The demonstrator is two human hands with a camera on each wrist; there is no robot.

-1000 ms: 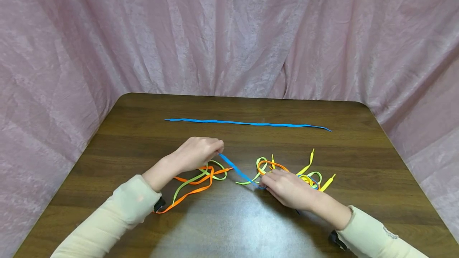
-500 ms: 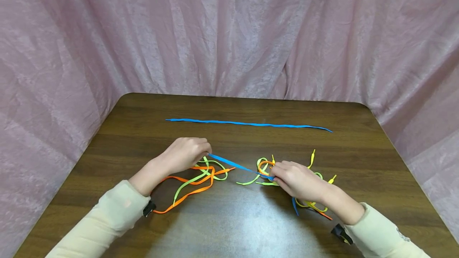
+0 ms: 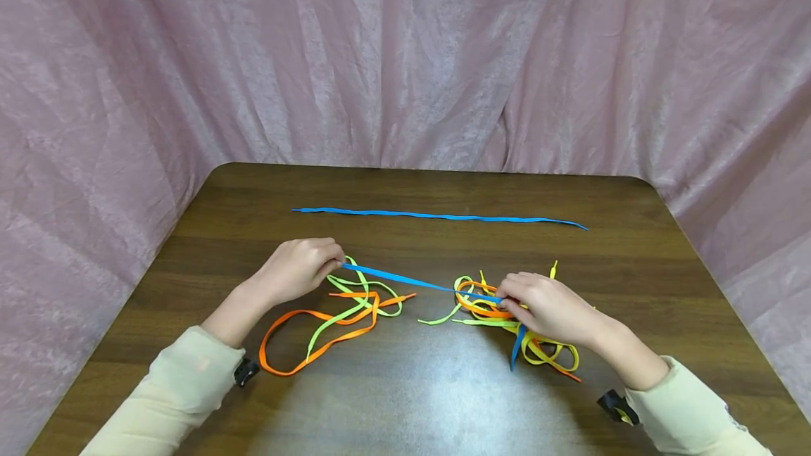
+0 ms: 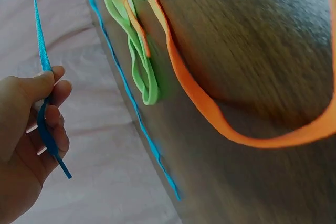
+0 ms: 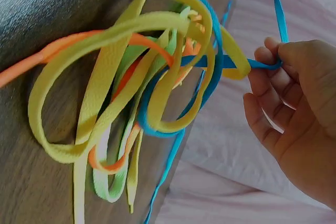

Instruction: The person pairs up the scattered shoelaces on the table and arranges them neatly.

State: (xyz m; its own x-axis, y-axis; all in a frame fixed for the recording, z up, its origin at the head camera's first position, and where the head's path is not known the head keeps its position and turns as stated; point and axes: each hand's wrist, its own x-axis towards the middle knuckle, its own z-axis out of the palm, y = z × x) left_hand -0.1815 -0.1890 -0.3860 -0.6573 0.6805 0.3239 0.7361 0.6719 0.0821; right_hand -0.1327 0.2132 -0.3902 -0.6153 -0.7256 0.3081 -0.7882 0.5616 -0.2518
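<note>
Blue lace (image 3: pixel 399 277), two-handed pinch

Lace spans frame centre, head view. Left hand (image 3: pixel 303 270), centre-left: grip closed, thumb and fingers pinching it. Right hand (image 3: pixel 550 307), centre-right: grip likewise pinched. Second blue lace (image 3: pixel 437 216) lies above, on table (image 3: pixel 380 400).

Pink velvety drapes (image 3: pixel 405 55) around a brown wood-grain table (image 3: pixel 405 378).

Pink draped curtain (image 3: pixel 405 55), brown wooden table (image 3: pixel 437 248)

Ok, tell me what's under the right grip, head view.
A tangle of yellow, orange, green and blue laces shows around the right grip; whatever lies directly beneath is covered.
</note>
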